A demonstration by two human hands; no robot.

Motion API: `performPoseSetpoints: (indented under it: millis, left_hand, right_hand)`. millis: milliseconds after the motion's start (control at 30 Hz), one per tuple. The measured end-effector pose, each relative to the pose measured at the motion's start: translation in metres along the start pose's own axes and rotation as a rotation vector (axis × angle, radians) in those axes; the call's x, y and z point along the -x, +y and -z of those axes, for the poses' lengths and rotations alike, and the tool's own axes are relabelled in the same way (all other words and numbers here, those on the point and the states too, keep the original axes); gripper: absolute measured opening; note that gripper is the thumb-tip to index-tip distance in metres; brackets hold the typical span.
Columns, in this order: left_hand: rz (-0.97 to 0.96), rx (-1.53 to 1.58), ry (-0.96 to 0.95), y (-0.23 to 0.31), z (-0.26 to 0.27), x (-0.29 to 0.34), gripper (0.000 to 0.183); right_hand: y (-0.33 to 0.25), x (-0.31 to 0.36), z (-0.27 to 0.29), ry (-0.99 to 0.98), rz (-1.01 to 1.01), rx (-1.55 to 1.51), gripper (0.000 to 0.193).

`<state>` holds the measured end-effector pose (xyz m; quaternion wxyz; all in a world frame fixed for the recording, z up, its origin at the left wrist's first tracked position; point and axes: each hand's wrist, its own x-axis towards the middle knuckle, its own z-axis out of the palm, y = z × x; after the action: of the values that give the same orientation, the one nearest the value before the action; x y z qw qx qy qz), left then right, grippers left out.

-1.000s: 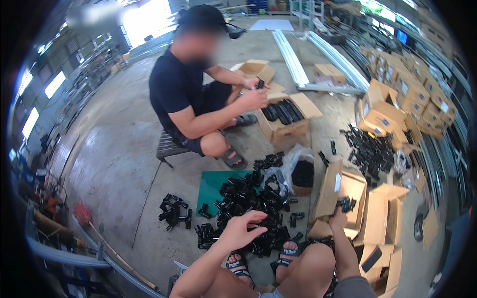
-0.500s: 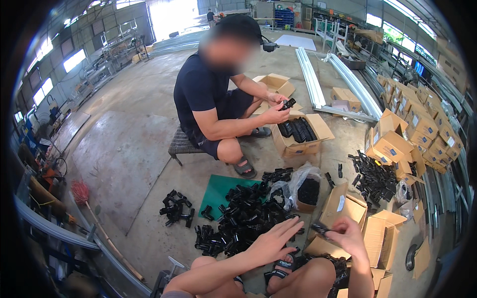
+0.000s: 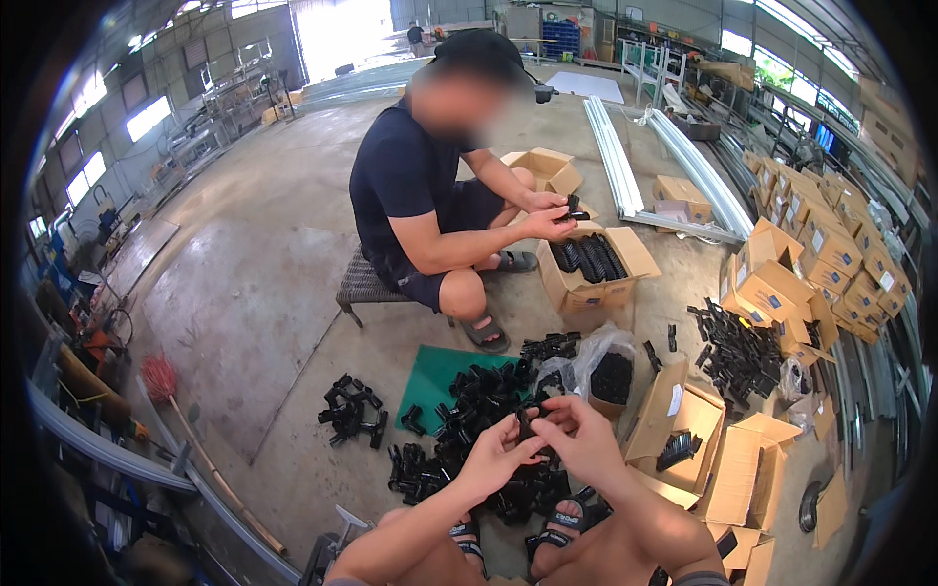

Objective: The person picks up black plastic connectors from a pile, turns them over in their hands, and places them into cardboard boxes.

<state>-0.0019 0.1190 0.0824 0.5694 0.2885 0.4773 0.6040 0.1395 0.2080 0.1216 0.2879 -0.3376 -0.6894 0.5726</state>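
Observation:
My left hand [image 3: 500, 453] and my right hand [image 3: 582, 436] meet in front of me, fingers closed on a small black fitting [image 3: 527, 422] between them. Fingers cover much of it, so its full shape is hidden. Below and beyond my hands spreads a heap of black tube-like fittings [image 3: 420, 473], partly over a green sheet [image 3: 437, 369]. Several more fittings [image 3: 349, 410] lie in a small group to the left. Right of my hands stands an open cardboard box [image 3: 696, 410] with black parts [image 3: 678, 449] inside.
Across from me a co-worker sits on a woven stool [image 3: 369, 283], holding a black fitting [image 3: 574, 209] over a filled carton [image 3: 598, 285]. Another heap of black parts [image 3: 738, 354] and stacked cartons [image 3: 831, 239] lie right. A broom [image 3: 200, 444] is at left.
My right hand has come left from the box with a black fitting and joined my left hand, which has drawn in and closed. The co-worker has turned the fitting and leaned slightly right.

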Motion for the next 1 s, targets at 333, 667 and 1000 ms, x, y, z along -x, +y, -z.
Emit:
performPoseSetpoints:
  millis: [333, 667, 1000]
  left_hand:
    - [-0.044, -0.044, -0.139, -0.004, 0.013, -0.011, 0.05]
    - [0.057, 0.052, 0.032, 0.014, 0.006, -0.003, 0.067]
    - [0.053, 0.161, -0.143, 0.021, 0.011, 0.004, 0.078]
  right_hand:
    - [0.022, -0.013, 0.001, -0.113, -0.098, -0.139, 0.028]
    - [0.044, -0.026, 0.017, 0.063, -0.452, -0.592, 0.019]
    - [0.022, -0.011, -0.004, 0.001, -0.171, -0.248, 0.02]
